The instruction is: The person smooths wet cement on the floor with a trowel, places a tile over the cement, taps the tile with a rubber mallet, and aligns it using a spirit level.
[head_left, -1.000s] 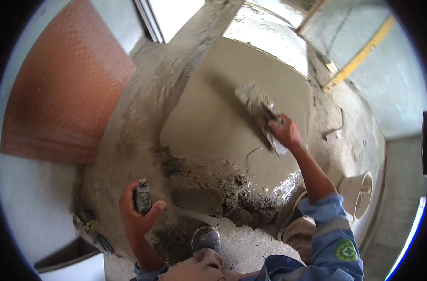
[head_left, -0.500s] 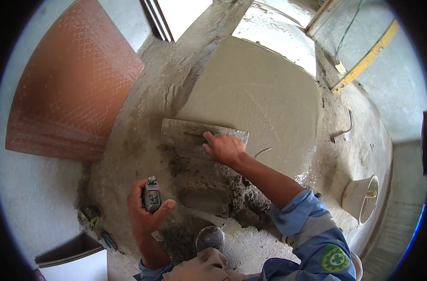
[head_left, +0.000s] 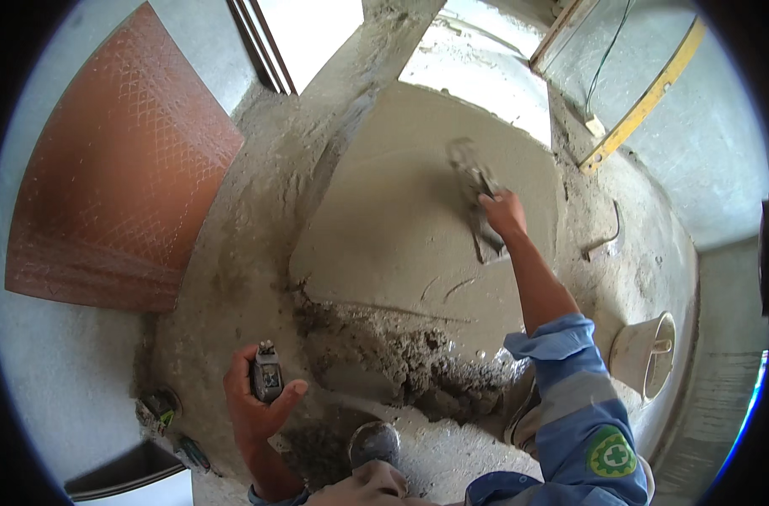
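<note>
My right hand (head_left: 504, 215) is closed on the handle of a flat rectangular plastering trowel (head_left: 469, 181), which is tilted and slightly blurred. The trowel is over the right part of a smooth bed of wet mortar (head_left: 376, 202). Lower left, my left hand (head_left: 242, 401) grips a small dark grey boxy device (head_left: 268, 381) with a metal piece at its top; its exact kind cannot be made out. Rough, lumpy mortar (head_left: 401, 354) lies along the near edge of the smooth bed, which carries a few curved marks.
A reddish-brown panel (head_left: 118, 177) leans at the left wall, with white panels (head_left: 308, 38) beyond. A pale glossy slab (head_left: 485, 63) borders the bed's far edge. Right: a yellow straightedge (head_left: 646, 105), a hooked tool (head_left: 605, 244) and a bucket (head_left: 620, 358). My shoe (head_left: 374, 444) stands near the rough mortar.
My right hand has swept the trowel from the bed's near left edge to its far right, turning it lengthwise. My left hand still holds the device, slightly lower in view.
</note>
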Available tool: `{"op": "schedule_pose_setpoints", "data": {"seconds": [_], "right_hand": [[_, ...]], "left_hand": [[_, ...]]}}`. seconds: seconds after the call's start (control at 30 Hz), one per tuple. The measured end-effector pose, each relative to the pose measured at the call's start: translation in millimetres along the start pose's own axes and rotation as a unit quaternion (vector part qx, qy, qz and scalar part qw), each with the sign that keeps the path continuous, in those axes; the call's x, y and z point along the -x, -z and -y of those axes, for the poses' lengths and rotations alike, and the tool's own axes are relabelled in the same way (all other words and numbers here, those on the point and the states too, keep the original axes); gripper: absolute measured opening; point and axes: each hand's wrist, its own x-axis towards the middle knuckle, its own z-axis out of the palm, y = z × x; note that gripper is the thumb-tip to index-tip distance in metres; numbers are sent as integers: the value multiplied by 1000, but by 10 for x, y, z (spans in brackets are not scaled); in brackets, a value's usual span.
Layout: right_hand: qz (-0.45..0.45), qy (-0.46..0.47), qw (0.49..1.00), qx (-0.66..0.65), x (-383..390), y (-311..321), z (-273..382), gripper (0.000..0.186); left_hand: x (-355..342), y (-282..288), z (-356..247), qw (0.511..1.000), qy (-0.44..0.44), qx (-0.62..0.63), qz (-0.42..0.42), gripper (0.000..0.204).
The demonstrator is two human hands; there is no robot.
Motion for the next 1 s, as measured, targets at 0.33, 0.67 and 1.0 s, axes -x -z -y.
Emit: {"op": "schedule_pose_setpoints", "data": {"seconds": [0.33, 0.67, 1.0], "right_hand": [[133, 88, 983, -92, 631, -315, 570, 42], [248, 268, 925, 108, 1282, -495, 1452, 49], [27, -41, 999, -18, 264, 109, 309, 46]], "left_hand": [[17, -117, -72, 1000, 2, -25, 13, 67], [94, -40, -36, 994, -21, -105, -29, 72], [60, -55, -92, 997, -47, -55, -19, 66]]}}
